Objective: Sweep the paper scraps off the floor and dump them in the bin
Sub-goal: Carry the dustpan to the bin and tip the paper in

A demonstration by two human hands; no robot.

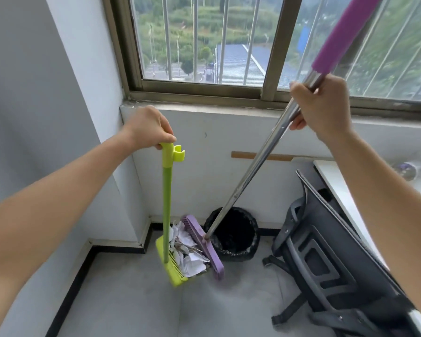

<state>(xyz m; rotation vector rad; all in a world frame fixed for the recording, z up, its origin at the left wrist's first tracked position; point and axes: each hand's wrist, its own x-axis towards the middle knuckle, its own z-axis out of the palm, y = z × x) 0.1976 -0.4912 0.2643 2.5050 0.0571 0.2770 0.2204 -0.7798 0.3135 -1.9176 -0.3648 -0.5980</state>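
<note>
Grey floor (136,302), scraps (188,254) below left grip (147,127)

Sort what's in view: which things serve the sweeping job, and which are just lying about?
Job: lime-green long-handled plastic dustpan, purple broom with steel pole, crumpled white paper scraps, black bag-lined round bin.
Lying about: black swivel office chair, white desk, barred window.

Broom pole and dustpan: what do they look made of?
Pole: looks like polished metal, perhaps steel or chrome plate; silver with bright reflections. Its upper sleeve: matte purple, perhaps foam or rubber; cannot tell. Dustpan: seemingly moulded plastic, lime green, slight sheen, with comb teeth moulded in.
</note>
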